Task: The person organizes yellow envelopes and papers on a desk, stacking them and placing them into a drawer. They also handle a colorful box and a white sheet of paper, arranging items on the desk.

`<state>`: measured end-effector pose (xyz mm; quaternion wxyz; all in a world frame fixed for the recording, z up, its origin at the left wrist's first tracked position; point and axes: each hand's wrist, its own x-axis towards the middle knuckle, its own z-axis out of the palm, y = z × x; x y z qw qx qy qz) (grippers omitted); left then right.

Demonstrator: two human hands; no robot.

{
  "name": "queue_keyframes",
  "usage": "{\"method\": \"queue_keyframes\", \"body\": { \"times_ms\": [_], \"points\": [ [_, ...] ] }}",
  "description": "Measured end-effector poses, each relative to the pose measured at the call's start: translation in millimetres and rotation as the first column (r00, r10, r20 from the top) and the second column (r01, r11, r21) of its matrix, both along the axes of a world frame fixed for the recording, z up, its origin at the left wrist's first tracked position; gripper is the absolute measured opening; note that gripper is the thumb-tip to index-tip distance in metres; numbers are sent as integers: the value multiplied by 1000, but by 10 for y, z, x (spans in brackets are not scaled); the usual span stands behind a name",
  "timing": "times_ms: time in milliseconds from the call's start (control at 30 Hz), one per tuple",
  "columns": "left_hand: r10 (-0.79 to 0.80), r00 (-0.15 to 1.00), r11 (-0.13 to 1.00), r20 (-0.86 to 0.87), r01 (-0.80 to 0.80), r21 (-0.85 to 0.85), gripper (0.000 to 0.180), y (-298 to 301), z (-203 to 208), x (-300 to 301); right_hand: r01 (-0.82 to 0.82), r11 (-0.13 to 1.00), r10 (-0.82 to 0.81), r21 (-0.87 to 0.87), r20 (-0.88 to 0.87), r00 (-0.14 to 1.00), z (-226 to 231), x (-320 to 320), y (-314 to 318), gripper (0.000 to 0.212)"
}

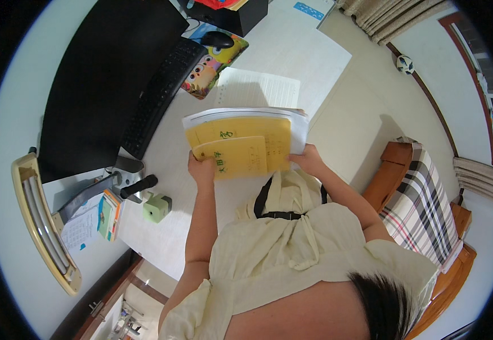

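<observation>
Person in a pale yellow top stands at a white desk (326, 119), both hands up on a stack of yellow folders (246, 141) backed by white sheets, held just above the desk. Left hand (202, 170) grips the near-left corner of the stack, fingers curled shut around the edge, thumb on the smaller front folder (232, 158). Right hand (307, 158) clamps the near-right edge, fingers closed on it, mostly hidden behind the papers. Left of the stack and near the desk's front edge: a pale green pencil sharpener (157, 207), a black cylinder-shaped thing (139, 186) on a grey stand, a small teal-and-orange book (108, 214). Right of the stack, off the desk, a wooden chair with a plaid cushion (422, 198). Just beyond the stack, loose white sheets (260, 88) lie flat. Far-left of the stack: black keyboard (158, 93), big dark monitor (102, 79), a cartoon mouse pad (215, 62) with a black mouse (217, 39) on it.
</observation>
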<state>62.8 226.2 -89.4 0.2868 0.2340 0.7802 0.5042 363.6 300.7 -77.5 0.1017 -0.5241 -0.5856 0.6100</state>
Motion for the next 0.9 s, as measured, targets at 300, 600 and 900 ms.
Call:
{"method": "queue_keyframes", "body": {
  "times_ms": [300,600,900],
  "points": [
    [-13,973,860,-231,-107,-499,24,-240,69,-387,-184,983,184,-15,-38,982,-350,-240,193,30],
    [-19,987,841,-157,-69,-536,27,-262,53,-467,-131,774,-336,619,578,744,-167,-503,1534,80],
    [-55,995,858,-86,3,-514,31,-275,-75,-591,-195,919,-50,343,591,805,-202,-510,1601,65]
  ]
}}
